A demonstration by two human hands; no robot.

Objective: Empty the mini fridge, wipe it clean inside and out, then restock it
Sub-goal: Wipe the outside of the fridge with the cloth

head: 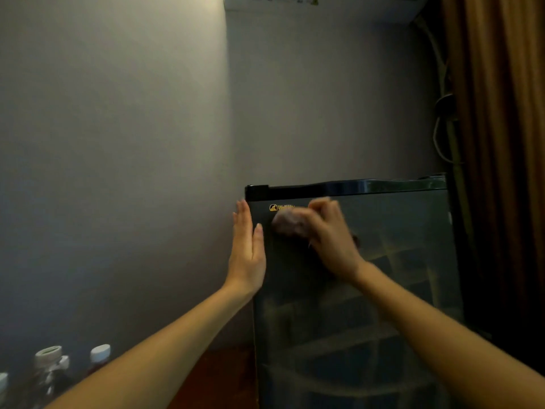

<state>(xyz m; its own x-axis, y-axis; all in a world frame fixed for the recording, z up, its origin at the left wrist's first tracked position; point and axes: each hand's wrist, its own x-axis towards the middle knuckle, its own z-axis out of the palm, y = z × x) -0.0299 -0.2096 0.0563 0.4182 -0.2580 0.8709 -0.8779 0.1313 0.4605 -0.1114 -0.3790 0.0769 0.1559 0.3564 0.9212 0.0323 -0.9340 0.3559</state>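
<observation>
Mini fridge (383,290) stands at the right of the scene against the far wall, with its dark glass door closed.

Nearest, at the lower left, a few capped bottles (100,354) stand outside it. Their labels are too dim to read. Through the glass the shelves look bare as far as the dim picture shows, so the emptying seems done.

Further in, the left hand (247,255) lies flat with straight fingers against the door's left edge, steadying it. The right hand (330,240) has its fingers curled round a bunched pinkish cloth (287,224) and presses it on the upper left of the glass. By my reading the outside wipe is under way. Whether the inside has been wiped cannot be told, and restocking remains.

Just above the cloth is a yellow logo (281,207) with a mark and a short word, too blurred to read.

Beyond, a brown curtain (501,113) hangs at the far right.
</observation>
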